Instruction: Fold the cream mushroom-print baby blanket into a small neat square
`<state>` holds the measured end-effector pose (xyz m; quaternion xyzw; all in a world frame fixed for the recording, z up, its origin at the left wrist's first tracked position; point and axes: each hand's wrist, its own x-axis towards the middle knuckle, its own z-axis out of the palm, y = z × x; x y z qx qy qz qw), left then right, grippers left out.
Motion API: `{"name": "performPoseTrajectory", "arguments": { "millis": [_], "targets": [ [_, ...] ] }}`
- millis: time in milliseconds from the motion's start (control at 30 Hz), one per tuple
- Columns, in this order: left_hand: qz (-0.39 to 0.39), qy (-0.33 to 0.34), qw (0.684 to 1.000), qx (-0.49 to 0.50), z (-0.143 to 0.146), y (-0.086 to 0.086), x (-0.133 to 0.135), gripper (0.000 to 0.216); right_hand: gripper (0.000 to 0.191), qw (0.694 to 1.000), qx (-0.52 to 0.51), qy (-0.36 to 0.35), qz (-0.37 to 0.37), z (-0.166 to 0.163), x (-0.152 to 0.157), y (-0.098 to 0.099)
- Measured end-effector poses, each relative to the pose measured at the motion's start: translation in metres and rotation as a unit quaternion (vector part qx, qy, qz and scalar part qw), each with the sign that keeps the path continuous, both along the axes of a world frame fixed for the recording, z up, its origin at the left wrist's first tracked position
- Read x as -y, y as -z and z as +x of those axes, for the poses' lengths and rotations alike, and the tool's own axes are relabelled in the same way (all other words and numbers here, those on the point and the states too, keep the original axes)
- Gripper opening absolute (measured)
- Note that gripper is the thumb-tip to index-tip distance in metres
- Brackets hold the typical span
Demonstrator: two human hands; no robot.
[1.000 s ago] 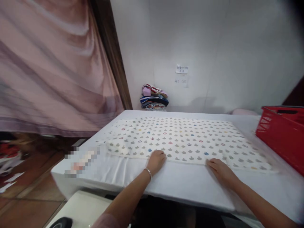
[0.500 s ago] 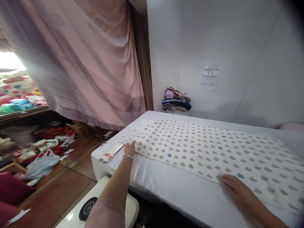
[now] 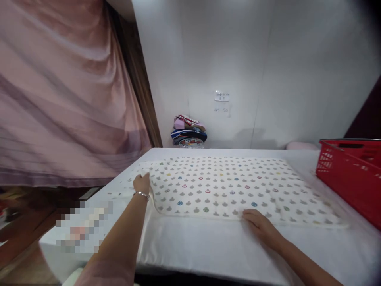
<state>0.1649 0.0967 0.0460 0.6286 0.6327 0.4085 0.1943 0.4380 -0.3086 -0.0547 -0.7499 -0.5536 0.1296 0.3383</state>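
Left hand point(image 3: 142, 183) is curled with its fingers closed at the left end of the patterned cloth point(image 3: 217, 186) – it seems to have hold of this end, though the fingertips are hidden. Right hand point(image 3: 260, 224) rests with fingers together at the near edge of the same cloth; whether it pinches the edge or only presses on it, I cannot tell. The cloth lies on the white desk point(image 3: 193, 242), between the hands and the wall point(image 3: 208, 51), and the red basket point(image 3: 347, 171) stands to its right.

As I judge it, the spreading is mostly done: the middle and right part look flat. What is left appears to be the left end, where a raised fold runs from the left hand toward the near edge.

Compared with one second ago, the left hand has moved from the middle of the near edge to this end – the right hand stays at the near edge.
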Motion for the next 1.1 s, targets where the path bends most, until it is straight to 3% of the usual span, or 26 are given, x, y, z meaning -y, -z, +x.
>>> {"name": "performPoseTrajectory", "arguments": {
  "millis": [133, 233, 333, 433, 533, 633, 767, 867, 1000, 1100],
  "targets": [
    [0.03, 0.105, 0.994, -0.025, 0.132, -0.034, 0.036, 0.019, 0.029, 0.993, -0.09, 0.042, 0.068, 0.013, 0.015, -0.005],
    [0.055, 0.25, 0.965, -0.063, 0.239, -0.043, 0.106, 0.024, 0.028, 0.971, -0.179, 0.109, 0.116, 0.029, 0.028, -0.011],
    [0.088, 0.444, 0.886, -0.1, 0.321, -0.028, 0.208, 0.03, 0.037, 0.917, -0.302, 0.204, 0.159, 0.052, 0.045, -0.018],
    [0.105, 0.603, 0.772, -0.171, 0.359, 0.009, 0.312, 0.031, 0.05, 0.834, -0.429, 0.257, 0.234, 0.079, 0.067, -0.022],
    [0.122, 0.685, 0.672, -0.253, 0.359, 0.052, 0.381, 0.025, 0.055, 0.798, -0.502, 0.243, 0.228, 0.099, 0.09, -0.019],
    [0.18, 0.706, 0.637, -0.25, 0.341, 0.082, 0.403, 0.023, 0.049, 0.794, -0.528, 0.249, 0.168, 0.107, 0.105, -0.01],
    [0.226, 0.704, 0.628, -0.243, 0.312, 0.092, 0.393, 0.028, 0.018, 0.744, -0.567, 0.289, 0.204, 0.111, 0.106, 0.0],
    [0.233, 0.689, 0.634, -0.263, 0.292, 0.09, 0.378, 0.034, 0.016, 0.71, -0.593, 0.313, 0.215, 0.118, 0.101, 0.001],
    [0.216, 0.665, 0.651, -0.295, 0.269, 0.089, 0.359, 0.046, 0.015, 0.722, -0.577, 0.344, 0.168, 0.127, 0.094, -0.006],
    [0.201, 0.648, 0.668, -0.304, 0.259, 0.087, 0.347, 0.048, 0.018, 0.739, -0.561, 0.34, 0.155, 0.141, 0.091, -0.026]
  ]
}}
